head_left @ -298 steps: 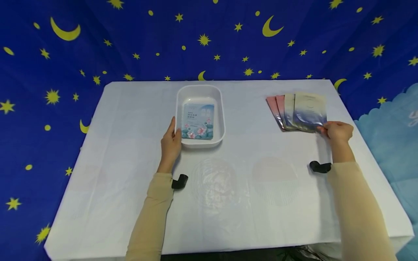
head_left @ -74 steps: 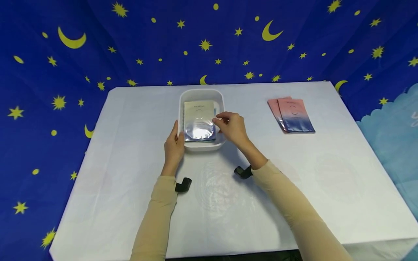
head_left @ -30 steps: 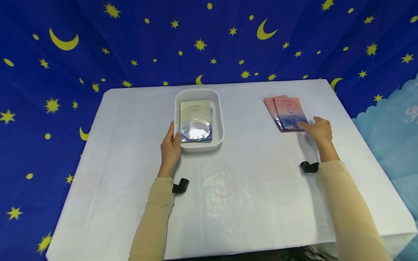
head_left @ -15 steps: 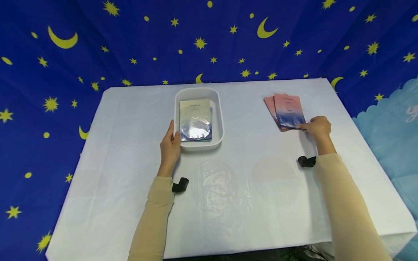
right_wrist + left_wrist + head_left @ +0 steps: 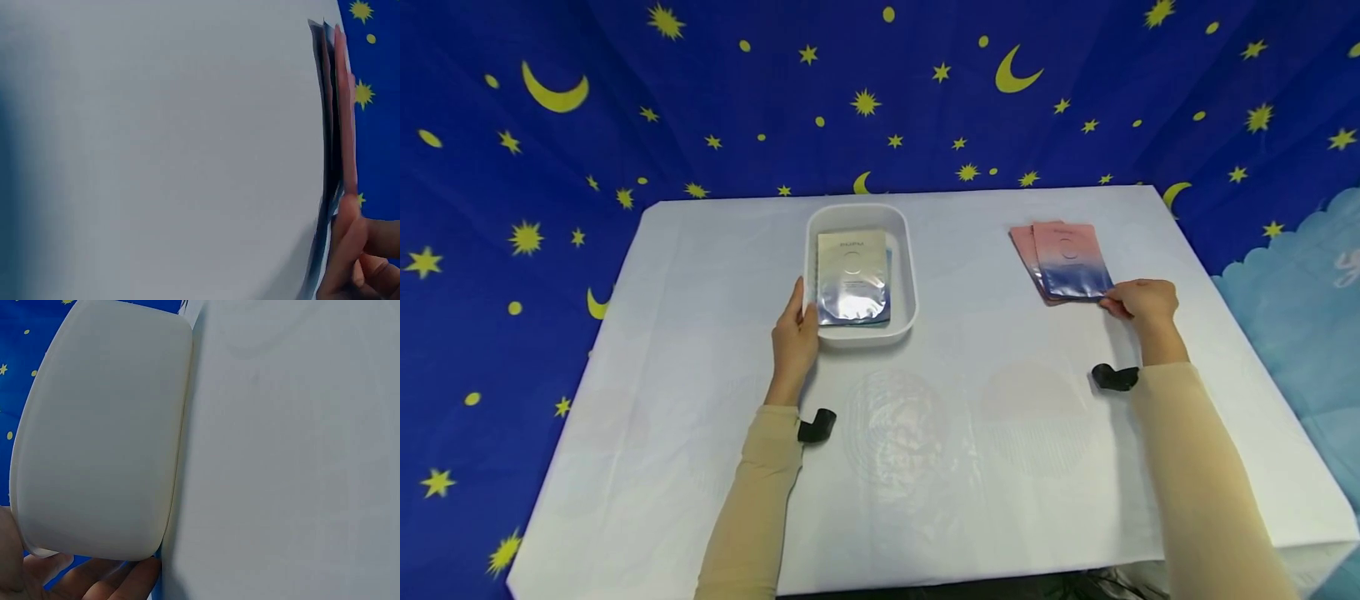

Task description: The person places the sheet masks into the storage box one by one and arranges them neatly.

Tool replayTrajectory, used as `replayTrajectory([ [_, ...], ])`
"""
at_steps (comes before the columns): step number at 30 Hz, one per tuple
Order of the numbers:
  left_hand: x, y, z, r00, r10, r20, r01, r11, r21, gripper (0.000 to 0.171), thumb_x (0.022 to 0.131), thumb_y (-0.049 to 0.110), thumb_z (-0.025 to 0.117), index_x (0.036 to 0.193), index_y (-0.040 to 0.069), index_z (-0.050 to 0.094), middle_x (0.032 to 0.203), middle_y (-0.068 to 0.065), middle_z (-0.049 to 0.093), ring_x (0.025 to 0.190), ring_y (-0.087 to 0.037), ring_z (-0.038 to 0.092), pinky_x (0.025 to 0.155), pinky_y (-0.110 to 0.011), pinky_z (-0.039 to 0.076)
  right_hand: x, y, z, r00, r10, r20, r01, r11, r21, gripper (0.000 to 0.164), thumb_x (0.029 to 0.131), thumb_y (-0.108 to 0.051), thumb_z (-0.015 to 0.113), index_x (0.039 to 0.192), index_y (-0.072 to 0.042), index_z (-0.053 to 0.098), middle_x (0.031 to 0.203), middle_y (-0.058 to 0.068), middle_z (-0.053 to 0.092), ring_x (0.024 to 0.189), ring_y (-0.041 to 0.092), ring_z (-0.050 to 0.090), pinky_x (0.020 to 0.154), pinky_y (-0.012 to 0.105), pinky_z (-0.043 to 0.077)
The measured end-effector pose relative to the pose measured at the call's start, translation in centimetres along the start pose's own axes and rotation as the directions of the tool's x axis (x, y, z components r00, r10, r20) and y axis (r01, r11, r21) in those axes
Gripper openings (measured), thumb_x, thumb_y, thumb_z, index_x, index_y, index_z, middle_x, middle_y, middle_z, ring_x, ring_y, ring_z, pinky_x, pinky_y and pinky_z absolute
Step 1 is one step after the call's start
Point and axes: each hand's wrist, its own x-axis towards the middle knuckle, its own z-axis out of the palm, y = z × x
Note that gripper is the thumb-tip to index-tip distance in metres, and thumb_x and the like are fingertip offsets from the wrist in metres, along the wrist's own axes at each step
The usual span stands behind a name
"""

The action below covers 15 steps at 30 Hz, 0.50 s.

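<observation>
My left hand (image 5: pixel 793 342) grips the front left corner of a white plastic tray (image 5: pixel 898 333). In the left wrist view the tray's outer wall (image 5: pixel 106 437) stands over my curled fingers (image 5: pixel 134 581). Inside the tray lies a cream-to-blue face mask sachet (image 5: pixel 852 267), covering most of a light blue sachet (image 5: pixel 889 287). At the right my right hand (image 5: pixel 1146 304) pinches the lower right corner of a pink-to-blue face mask sachet (image 5: pixel 1071 254). Another pink sachet (image 5: pixel 1024 246) fans out beneath it. The right wrist view shows the sachet edges (image 5: pixel 347 125) edge-on above my fingertips.
A white cloth (image 5: pixel 700 467) covers the table, and the tray and the sachets stand toward its far side. Behind rises a dark blue curtain (image 5: pixel 760 83) with yellow moons and stars. Light blue fabric (image 5: pixel 1307 308) hangs at the right.
Cream sachets have gone from the right-hand stack, and one now tops the tray's contents. My right hand has returned from the tray to the pink sachets and pinches one. Left hand stayed.
</observation>
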Motion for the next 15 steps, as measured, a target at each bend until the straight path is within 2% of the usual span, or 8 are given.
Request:
replayTrajectory([
  [2, 0.0, 0.0, 0.1, 1.0, -0.004, 0.002, 0.004, 1.0, 0.0, 0.048, 0.092, 0.026, 0.041, 0.139, 0.024, 0.03, 0.141, -0.001, 0.032, 0.127, -0.02, 0.033, 0.104, -0.032, 0.03, -0.3, 0.3, -0.3, 1.0, -0.001, -0.007, 0.002, 0.994, 0.108, 0.02, 0.075, 0.006, 0.06, 0.066, -0.012, 0.059, 0.047, -0.006, 0.059, 0.049, 0.006, 0.062, 0.053, 0.018, 0.053],
  [8, -0.1, 0.1, 0.1, 1.0, 0.012, -0.007, -0.011, 1.0, 0.004, 0.048, 0.092, 0.025, 0.041, 0.139, 0.024, 0.03, 0.14, 0.0, 0.033, 0.128, -0.018, 0.032, 0.105, -0.03, 0.029, 0.0, 1.0, -0.5, 0.999, -0.032, -0.033, 0.041, 0.952, 0.303, 0.023, 0.076, 0.008, 0.06, 0.065, -0.012, 0.062, 0.054, -0.003, 0.062, 0.055, 0.009, 0.064, 0.055, 0.019, 0.053],
  [12, 0.0, -0.1, 0.0, 1.0, 0.018, -0.01, -0.018, 1.0, 0.014, 0.048, 0.092, 0.024, 0.041, 0.139, 0.024, 0.029, 0.14, 0.0, 0.033, 0.128, -0.017, 0.032, 0.105, -0.03, 0.029, 2.2, 1.9, 0.3, 0.993, -0.118, -0.015, 0.112, 0.887, 0.448, 0.016, 0.075, 0.009, 0.063, 0.073, -0.007, 0.065, 0.063, 0.004, 0.064, 0.061, 0.018, 0.067, 0.059, 0.025, 0.054],
  [15, 0.0, -0.1, 0.0, 1.0, 0.005, -0.009, -0.005, 1.0, 0.008, 0.048, 0.092, 0.025, 0.041, 0.139, 0.025, 0.03, 0.14, 0.0, 0.033, 0.128, -0.017, 0.032, 0.105, -0.03, 0.029, 4.0, 2.8, 1.8, 0.97, -0.243, 0.017, 0.192, 0.809, 0.555, 0.015, 0.071, 0.008, 0.068, 0.083, 0.0, 0.066, 0.072, 0.009, 0.064, 0.069, 0.026, 0.067, 0.063, 0.029, 0.054],
])
